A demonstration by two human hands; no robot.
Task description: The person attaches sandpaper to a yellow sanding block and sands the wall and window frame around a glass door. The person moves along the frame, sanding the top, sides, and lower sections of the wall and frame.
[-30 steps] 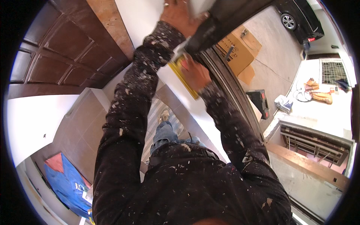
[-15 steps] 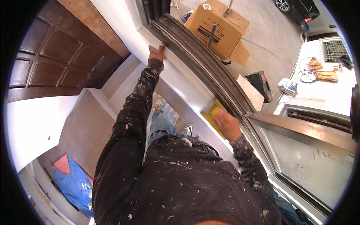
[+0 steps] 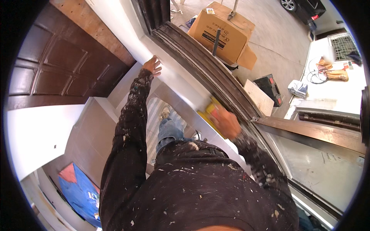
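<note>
My right hand (image 3: 227, 122) is closed on a flat yellow sanding block (image 3: 211, 111) with a red part on top. The block is blurred and lies against the white sill (image 3: 185, 86) beside the brown window frame (image 3: 216, 79). Farther along the same sill is my left hand (image 3: 153, 66), fingers apart and holding nothing. It is at the sill's inner edge; whether it touches the surface I cannot tell. Both my dark sleeves are spattered with paint.
Beyond the frame stand a cardboard box (image 3: 221, 32), a black toolbox (image 3: 268, 90) and a parked car (image 3: 304, 9). A glass window sash (image 3: 320, 158) is at the right. To the left are a brown panelled door (image 3: 58, 61) and a blue cloth (image 3: 81, 196).
My left hand has drawn back from the frame toward the sill's inner edge, its fingers now spread. My right hand and the sanding block have slid a little up and left along the sill.
</note>
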